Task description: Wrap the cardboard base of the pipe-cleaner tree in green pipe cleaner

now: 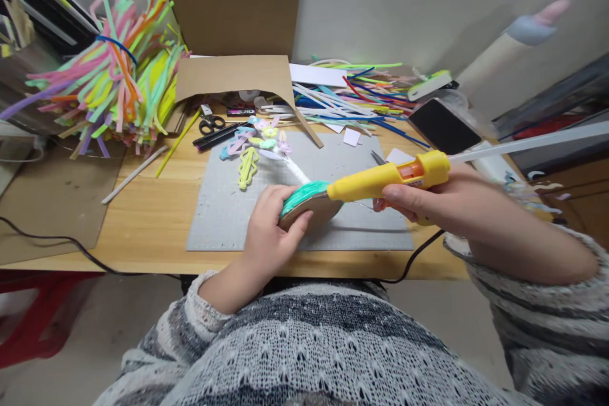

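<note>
Tilted on edge, a round cardboard base (323,214) with green pipe cleaner (304,193) along its rim is gripped by my left hand (272,222). My right hand (428,200) is wrapped round a yellow glue gun (368,182), a long clear glue stick (528,143) sticking out of its back. The nozzle is at the rim of the base; whether it touches I cannot tell. From the base a white stem (295,170) leads up to pastel pipe-cleaner shapes (269,143), with a yellow zigzag piece (247,168) among them. Below lies a grey cutting mat (219,222).
A bundle of colourful pipe cleaners (114,70) stands at the left. Loose pipe cleaners (333,101), a cardboard sheet (235,76), black scissors (212,124) and a phone (445,125) lie behind the mat. A black cord (419,257) hangs over the table's front edge.
</note>
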`<state>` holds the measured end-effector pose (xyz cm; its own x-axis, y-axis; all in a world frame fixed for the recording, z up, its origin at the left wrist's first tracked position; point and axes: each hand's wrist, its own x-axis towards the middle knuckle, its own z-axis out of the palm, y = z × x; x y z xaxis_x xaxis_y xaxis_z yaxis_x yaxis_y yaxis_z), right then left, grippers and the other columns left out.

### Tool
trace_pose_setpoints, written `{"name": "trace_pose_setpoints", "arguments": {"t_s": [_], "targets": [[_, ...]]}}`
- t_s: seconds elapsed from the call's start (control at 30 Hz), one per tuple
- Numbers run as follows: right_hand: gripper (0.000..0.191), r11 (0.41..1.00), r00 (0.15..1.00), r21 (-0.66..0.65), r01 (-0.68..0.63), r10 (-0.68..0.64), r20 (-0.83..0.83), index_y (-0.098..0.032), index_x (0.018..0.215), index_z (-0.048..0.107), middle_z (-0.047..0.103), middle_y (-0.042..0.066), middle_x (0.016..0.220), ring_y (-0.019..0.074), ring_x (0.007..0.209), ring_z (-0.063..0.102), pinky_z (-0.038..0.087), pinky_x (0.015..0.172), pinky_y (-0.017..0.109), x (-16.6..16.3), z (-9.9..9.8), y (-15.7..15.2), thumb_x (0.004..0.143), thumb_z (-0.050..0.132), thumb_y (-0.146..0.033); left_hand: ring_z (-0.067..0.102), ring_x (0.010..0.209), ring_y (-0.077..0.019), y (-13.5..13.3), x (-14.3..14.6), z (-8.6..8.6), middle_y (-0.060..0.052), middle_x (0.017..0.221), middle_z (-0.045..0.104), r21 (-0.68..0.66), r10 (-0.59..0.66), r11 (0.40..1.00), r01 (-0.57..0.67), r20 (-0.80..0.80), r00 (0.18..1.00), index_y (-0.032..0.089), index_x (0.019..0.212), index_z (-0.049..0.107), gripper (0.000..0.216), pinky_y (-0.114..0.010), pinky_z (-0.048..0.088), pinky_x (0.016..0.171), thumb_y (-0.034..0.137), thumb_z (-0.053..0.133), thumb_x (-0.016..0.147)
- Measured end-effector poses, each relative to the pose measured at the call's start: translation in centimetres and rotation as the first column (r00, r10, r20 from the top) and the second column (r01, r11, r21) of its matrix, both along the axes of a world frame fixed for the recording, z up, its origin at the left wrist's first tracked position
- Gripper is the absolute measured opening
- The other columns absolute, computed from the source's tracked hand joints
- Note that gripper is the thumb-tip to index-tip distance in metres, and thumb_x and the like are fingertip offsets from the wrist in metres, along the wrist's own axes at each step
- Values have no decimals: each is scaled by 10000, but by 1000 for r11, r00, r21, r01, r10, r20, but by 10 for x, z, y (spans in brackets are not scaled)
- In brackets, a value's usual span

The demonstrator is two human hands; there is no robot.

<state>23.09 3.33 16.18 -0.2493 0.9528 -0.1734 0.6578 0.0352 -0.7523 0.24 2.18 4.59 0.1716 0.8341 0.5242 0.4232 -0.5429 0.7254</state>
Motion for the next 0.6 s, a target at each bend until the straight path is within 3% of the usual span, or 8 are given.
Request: {"name": "trace_pose_setpoints", "arguments": {"t_s": [0.6], "targets": [[447, 999, 999, 40, -21, 20, 25, -205, 670, 554, 497, -24, 556, 124, 534, 450, 350, 506, 271, -3, -5, 6, 780, 552, -638, 570, 959, -187, 1, -3, -7, -53, 1017, 624, 16, 18, 1000, -18, 17, 1000, 221, 1126, 559, 288, -349, 489, 836, 260, 630, 849]]}}
